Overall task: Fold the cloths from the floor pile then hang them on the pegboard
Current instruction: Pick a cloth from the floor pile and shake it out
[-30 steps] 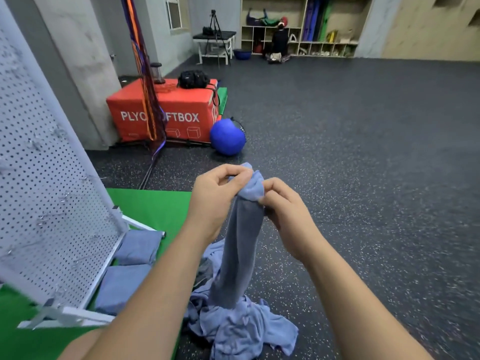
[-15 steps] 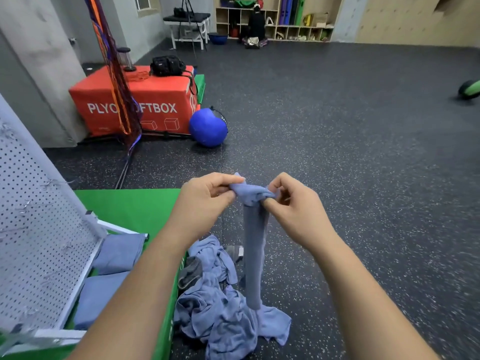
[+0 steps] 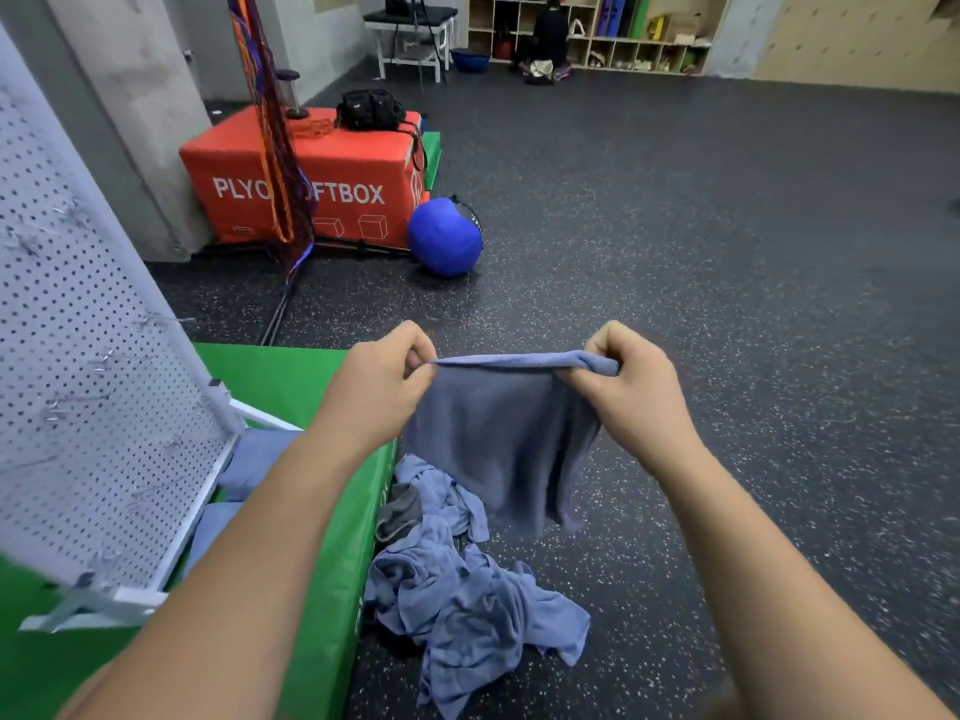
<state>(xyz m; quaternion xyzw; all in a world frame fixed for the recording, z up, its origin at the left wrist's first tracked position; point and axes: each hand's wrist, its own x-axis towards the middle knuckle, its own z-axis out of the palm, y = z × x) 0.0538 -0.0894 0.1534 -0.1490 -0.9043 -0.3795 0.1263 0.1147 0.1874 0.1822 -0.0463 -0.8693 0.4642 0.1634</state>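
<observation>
A blue-grey cloth (image 3: 498,433) hangs spread in the air between my hands, clear of the floor. My left hand (image 3: 379,381) pinches its upper left corner and my right hand (image 3: 628,387) pinches the bunched upper right corner. Below it a pile of crumpled blue cloths (image 3: 467,600) lies on the dark floor against the green mat. The white pegboard (image 3: 93,387) leans at the left, with small metal hooks on its face. Two folded blue cloths (image 3: 254,459) lie on the mat behind the board's foot.
The green mat (image 3: 332,563) lies under the pegboard's stand. Farther back stand an orange plyo box (image 3: 311,184) with a black bag on it, a blue ball (image 3: 444,236) and hanging orange-purple ropes (image 3: 270,122). A person sits by shelves at the far wall.
My hands have moved apart, drawing the cloth's top edge out. The cloth, a narrow hanging strip before, now hangs open and has lifted off the pile.
</observation>
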